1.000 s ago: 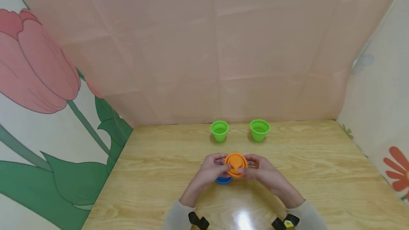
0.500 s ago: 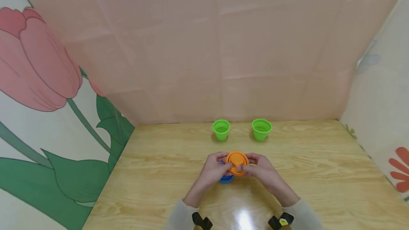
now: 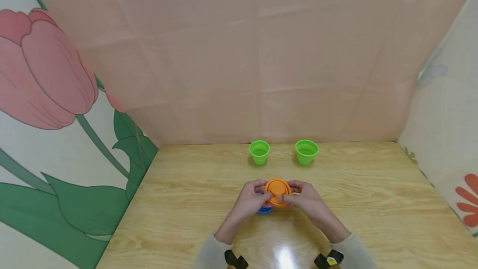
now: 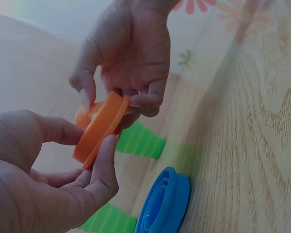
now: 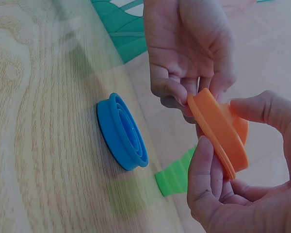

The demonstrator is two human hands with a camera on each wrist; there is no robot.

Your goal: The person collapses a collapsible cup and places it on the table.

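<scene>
We find the left hand (image 3: pixel 248 198) and right hand (image 3: pixel 308 200) both pinching the orange cup (image 3: pixel 278 187), held tilted above the bench (image 3: pixel 179 211), apart from the blue cup (image 5: pixel 112 137) resting there. Uneven thumb pressure, we judge, could spring it loose, dropping it onto the blue one.

The head view is looking forward and down from above the table's (image 3: pixel 186 177) near side, well back, taking in the left hand (image 3: pixel 248 198), the right hand (image 3: pixel 308 199) and the back wall (image 3: pixel 239 61). From close in, the left wrist view is facing right across the right hand toward the flowers (image 4: pixel 195 5), the table tilting up its right side, while the right wrist view is facing left toward the leaves (image 5: pixel 120 31), table on its left. All three are sharing the orange disc (image 3: pixel 278 187) and blue disc (image 3: pixel 265 210), though which green cup (image 5: pixel 175 175) the dim right wrist view is catching seems uncertain.
</scene>
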